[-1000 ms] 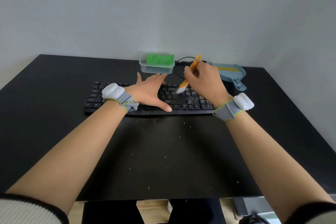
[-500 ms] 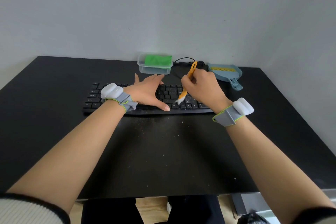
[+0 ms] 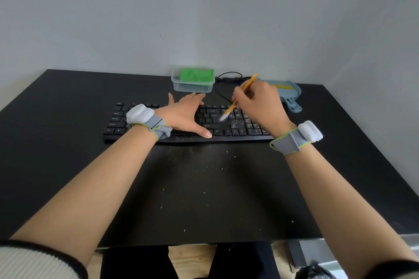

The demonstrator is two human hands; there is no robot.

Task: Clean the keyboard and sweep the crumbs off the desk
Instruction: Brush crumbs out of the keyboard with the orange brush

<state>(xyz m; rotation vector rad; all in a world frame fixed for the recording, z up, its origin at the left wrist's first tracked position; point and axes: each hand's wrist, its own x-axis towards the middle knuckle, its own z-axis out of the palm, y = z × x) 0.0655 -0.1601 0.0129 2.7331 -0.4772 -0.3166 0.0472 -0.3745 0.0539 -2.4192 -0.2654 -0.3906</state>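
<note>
While flat on the keyboard [image 3: 158,120], open left hand [image 3: 183,115]; right hand [image 3: 260,104] pinching orange brush [image 3: 238,99], bristles on crumb-strewn keys near the desk's [image 3: 68,165] back edge.

Both forearms are bare from wrist to near the elbow. On the left arm a pushed-up, cream-white ribbed knit sleeve [image 3: 34,263] shows at the lower corner of the view, edged with a narrow black band. Only a dark edge of the right sleeve [image 3: 394,266] is visible, too little to tell its main colour. Each wrist carries a grey fabric strap piped in lime green: the left wrist strap [image 3: 156,125] holds a rounded, glossy white plastic pod [image 3: 139,113] on its outer side, and the right wrist strap [image 3: 289,141] holds a matching white pod [image 3: 310,131]. Dark trousers [image 3: 136,263] cover the legs below.
</note>
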